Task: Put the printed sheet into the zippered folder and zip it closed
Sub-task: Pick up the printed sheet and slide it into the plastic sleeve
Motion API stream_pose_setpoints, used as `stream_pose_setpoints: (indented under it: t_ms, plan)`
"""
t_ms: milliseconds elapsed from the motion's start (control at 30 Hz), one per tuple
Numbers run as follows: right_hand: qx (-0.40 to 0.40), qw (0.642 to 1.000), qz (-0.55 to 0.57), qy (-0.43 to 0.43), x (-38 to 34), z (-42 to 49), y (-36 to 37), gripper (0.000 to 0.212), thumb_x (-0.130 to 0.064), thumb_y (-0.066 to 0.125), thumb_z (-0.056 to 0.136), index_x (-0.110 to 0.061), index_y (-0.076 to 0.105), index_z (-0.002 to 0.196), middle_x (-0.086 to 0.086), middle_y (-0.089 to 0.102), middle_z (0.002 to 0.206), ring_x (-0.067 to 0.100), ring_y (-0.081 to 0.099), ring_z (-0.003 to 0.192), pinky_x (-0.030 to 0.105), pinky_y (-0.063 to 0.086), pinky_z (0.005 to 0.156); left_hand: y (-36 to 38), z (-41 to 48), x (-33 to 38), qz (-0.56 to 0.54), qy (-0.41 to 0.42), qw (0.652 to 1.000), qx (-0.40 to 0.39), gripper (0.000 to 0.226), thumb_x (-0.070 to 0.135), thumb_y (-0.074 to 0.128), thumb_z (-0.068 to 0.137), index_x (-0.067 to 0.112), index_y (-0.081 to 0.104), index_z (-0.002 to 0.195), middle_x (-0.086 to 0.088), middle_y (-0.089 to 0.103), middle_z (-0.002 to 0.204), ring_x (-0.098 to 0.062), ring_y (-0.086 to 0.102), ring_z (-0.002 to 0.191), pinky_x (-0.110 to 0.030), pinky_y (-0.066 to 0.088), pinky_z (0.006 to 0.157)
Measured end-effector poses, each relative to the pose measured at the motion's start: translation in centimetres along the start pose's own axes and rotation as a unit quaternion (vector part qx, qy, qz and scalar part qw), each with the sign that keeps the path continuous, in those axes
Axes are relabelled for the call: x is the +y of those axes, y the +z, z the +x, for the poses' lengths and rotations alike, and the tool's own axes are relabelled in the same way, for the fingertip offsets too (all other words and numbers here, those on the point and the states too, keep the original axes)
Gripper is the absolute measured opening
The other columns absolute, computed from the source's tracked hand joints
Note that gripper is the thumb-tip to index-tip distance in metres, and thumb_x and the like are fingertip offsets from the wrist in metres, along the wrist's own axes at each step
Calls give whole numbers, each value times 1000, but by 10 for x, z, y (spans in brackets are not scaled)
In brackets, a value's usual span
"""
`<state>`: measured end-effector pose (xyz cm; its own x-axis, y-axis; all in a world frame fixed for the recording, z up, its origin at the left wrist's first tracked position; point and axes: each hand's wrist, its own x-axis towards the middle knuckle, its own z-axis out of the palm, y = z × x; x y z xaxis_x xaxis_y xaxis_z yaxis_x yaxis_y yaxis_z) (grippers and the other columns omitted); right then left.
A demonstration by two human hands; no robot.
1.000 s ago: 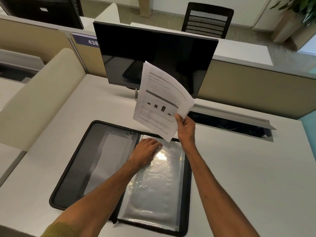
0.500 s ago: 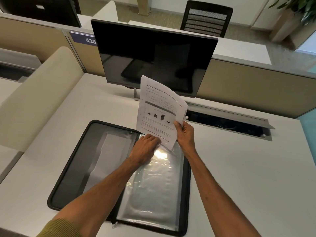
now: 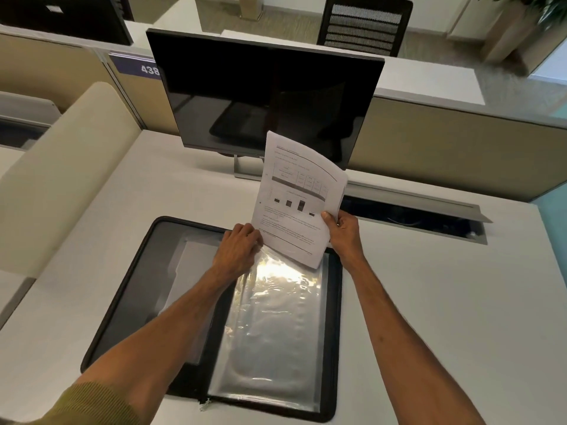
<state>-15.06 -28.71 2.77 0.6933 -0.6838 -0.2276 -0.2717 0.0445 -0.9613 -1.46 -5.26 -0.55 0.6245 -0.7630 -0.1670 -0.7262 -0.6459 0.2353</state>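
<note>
Our right hand (image 3: 342, 231) pinches the printed sheet (image 3: 299, 197) upright above the far end of the open zippered folder (image 3: 122, 289) on the table (image 3: 445, 302). Our left hand (image 3: 237, 253), fingers curled, holds the clear sleeve (image 3: 273, 326) mouth. We should probably keep that mouth lifted and slide the lower edge in squarely.

Both forearms reach forward, bare, nearly parallel. The left hand (image 3: 237, 252) lies palm down with fingers curled at the tips — the right hand (image 3: 343, 233) is raised a little, thumb in front, pinching closed.
</note>
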Motion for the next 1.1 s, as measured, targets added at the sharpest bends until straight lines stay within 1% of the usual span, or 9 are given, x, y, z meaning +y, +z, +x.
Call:
stream_pose_setpoints:
  t_ms: [200, 300, 467, 567, 733, 833, 933, 1000, 1100]
  plan:
    - [-7, 1000, -10, 19, 1, 5, -1, 31, -22, 63, 107, -10, 65, 135, 12, 74, 128, 28, 75, 113, 48, 65, 96, -4, -1, -2, -12, -12, 1000, 4, 22, 30, 62, 108, 23, 66, 128, 1, 51, 147, -21, 51, 136, -41, 46, 117]
    - [-15, 1000, -2, 20, 0, 6, -5, 27, -23, 63, 106, -16, 65, 132, 9, 75, 126, 22, 76, 109, 41, 66, 91, -4, -3, 0, -45, -24, 998, 22, 21, 27, 67, 106, 20, 69, 126, -1, 47, 153, -23, 55, 132, -42, 51, 114]
    - [-26, 1000, -2, 13, -5, 8, -9, 14, -23, 64, 106, -31, 65, 117, -6, 77, 110, 7, 79, 91, 21, 65, 71, -5, -4, 0, -98, -45, 994, 20, 19, 26, 66, 106, 18, 70, 122, -5, 40, 164, -26, 53, 140, -47, 58, 110]
    - [-33, 999, -20, 2, -7, 9, -8, 17, -21, 64, 105, -37, 66, 109, -9, 77, 106, 5, 80, 89, 20, 65, 69, -4, -3, 0, -102, -46, 994, 20, 19, 27, 66, 106, 17, 70, 122, -4, 40, 164, -26, 54, 139, -47, 56, 112]
    - [-43, 998, -48, 2, -4, 15, -5, 17, -24, 64, 105, -21, 68, 122, 8, 77, 120, 22, 77, 104, 38, 67, 85, -8, -5, -6, -105, -47, 993, 30, 24, 32, 69, 105, 17, 71, 123, -6, 38, 165, -25, 56, 137, -46, 57, 112]
    - [-47, 997, -66, 2, -7, 19, -6, 20, -27, 64, 105, -18, 67, 124, 6, 77, 117, 16, 77, 99, 31, 66, 78, -11, -4, -9, -119, -47, 992, 22, 21, 30, 68, 105, 17, 72, 121, -5, 48, 157, -25, 55, 136, -44, 54, 114]
    - [-45, 996, -78, -3, -13, 21, -8, 5, -30, 64, 105, -32, 65, 110, -5, 76, 106, 9, 77, 91, 26, 64, 72, -13, -2, -10, -119, -47, 992, 8, 18, 27, 65, 106, 19, 72, 120, -2, 53, 148, -25, 55, 133, -43, 52, 114]
    - [-51, 995, -80, -11, -17, 20, -8, 8, -30, 64, 105, -38, 64, 106, -12, 75, 102, 5, 77, 87, 19, 62, 62, -13, -1, -10, -113, -46, 993, 2, 19, 29, 64, 105, 20, 70, 120, -2, 51, 149, -24, 56, 131, -44, 52, 114]
    - [-59, 994, -89, -8, -19, 21, -7, 9, -29, 64, 105, -29, 67, 114, -9, 76, 105, 7, 77, 90, 19, 62, 61, -16, 1, -11, -92, -39, 995, -8, 21, 33, 64, 105, 21, 70, 122, -2, 50, 151, -24, 57, 131, -46, 52, 113]
